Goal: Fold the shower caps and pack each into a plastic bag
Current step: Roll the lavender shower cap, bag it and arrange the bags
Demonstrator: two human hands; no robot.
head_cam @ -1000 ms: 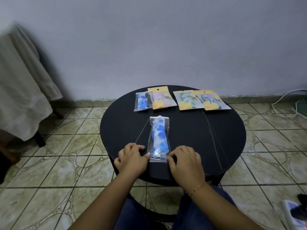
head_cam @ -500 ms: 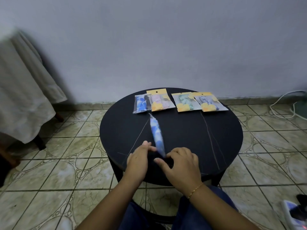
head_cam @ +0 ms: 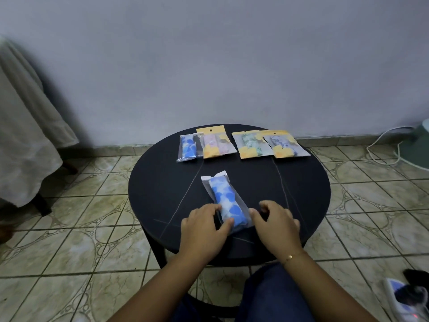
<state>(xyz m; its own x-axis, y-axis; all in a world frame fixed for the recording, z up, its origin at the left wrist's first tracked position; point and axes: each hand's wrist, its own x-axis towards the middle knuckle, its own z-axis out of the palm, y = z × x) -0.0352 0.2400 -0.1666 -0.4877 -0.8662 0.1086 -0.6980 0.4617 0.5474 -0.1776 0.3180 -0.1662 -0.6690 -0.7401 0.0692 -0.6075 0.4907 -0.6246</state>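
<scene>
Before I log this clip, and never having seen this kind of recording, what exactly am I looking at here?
No machine: a person wears a camera on the head, looking down at their own two arms. They sit at a round black table. Along its far edge lie four packed bags. Nearer, a clear bag with a blue-and-white cap inside lies flat. The left hand pinches its near end; the right hand touches the bag's other side, fingers curled. Whether it grips is unclear.

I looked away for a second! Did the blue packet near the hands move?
Yes. The blue packet was tipped up on its edge; now it lies flat again on the black table, its far end slanting left of the row of packets.
</scene>
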